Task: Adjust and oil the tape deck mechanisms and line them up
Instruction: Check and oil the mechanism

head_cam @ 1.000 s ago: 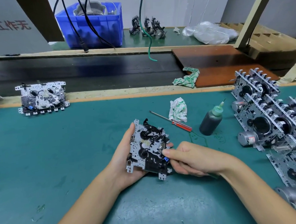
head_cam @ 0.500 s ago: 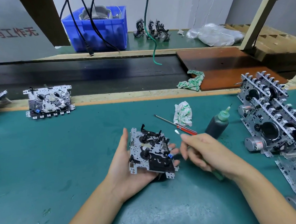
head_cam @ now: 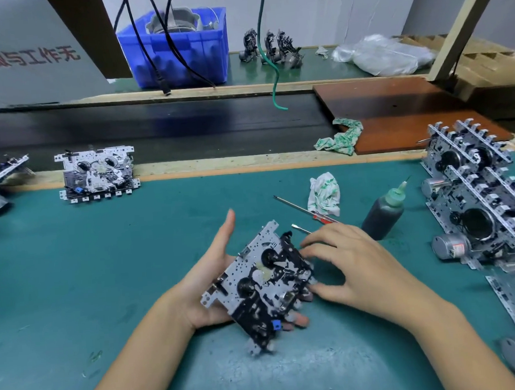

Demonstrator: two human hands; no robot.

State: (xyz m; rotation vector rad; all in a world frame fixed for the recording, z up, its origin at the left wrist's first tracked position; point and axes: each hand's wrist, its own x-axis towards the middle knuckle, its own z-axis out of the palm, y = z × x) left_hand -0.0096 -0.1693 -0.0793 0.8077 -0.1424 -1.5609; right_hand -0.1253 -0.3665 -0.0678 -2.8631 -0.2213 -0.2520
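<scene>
Head view: left hand (head_cam: 213, 283) is cradling a tape deck mechanism (head_cam: 261, 287) from underneath, thumb sticking up straight, fingertips curling out past the lower edge, so it is gripping the unit. Mechanism is sitting tilted above the green mat (head_cam: 75, 279), front centre. Right hand (head_cam: 352, 270) is touching the mechanism's right edge with spread, bent fingers; a small screwdriver tip (head_cam: 300, 229) is poking out above the knuckles, though how the hand is holding it cannot be told. A red-handled screwdriver (head_cam: 306, 211) is lying just behind, beside a crumpled rag (head_cam: 323, 194). Oil bottle (head_cam: 384, 215) is standing right of that. Finished mechanisms (head_cam: 483, 201) are standing lined up at far right; another one (head_cam: 97, 173) is lying far left.
</scene>
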